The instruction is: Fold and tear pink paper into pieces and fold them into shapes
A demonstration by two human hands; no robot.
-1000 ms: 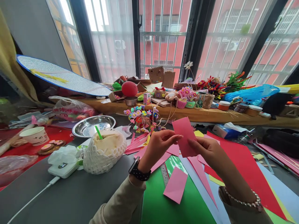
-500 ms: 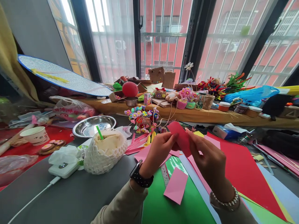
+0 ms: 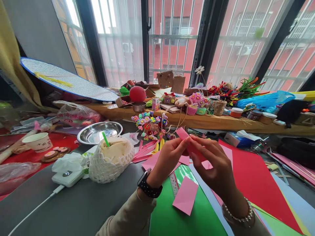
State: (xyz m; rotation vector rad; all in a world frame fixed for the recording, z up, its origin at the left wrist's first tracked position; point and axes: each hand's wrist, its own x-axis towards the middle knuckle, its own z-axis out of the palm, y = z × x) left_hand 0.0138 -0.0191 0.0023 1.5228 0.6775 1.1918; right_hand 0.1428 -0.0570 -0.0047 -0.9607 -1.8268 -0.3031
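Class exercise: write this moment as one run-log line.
left hand: gripping pink paper | right hand: gripping same paper | paper: held off tabletop | nearby: second pink piece lying on green sheet

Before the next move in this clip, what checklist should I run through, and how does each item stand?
1. Left hand gripping the held pink paper: ok, thumb on it.
2. Right hand on the same paper: ok, fingers around its other end.
3. Held paper's edges lined up: cannot tell, fingers cover them.
4. Loose pink piece out of the hands: ok, lying on the green sheet.
5. Ruler fully uncovered: not ok, the loose piece overlaps its near end.
6. Coconut apart from both hands: ok.
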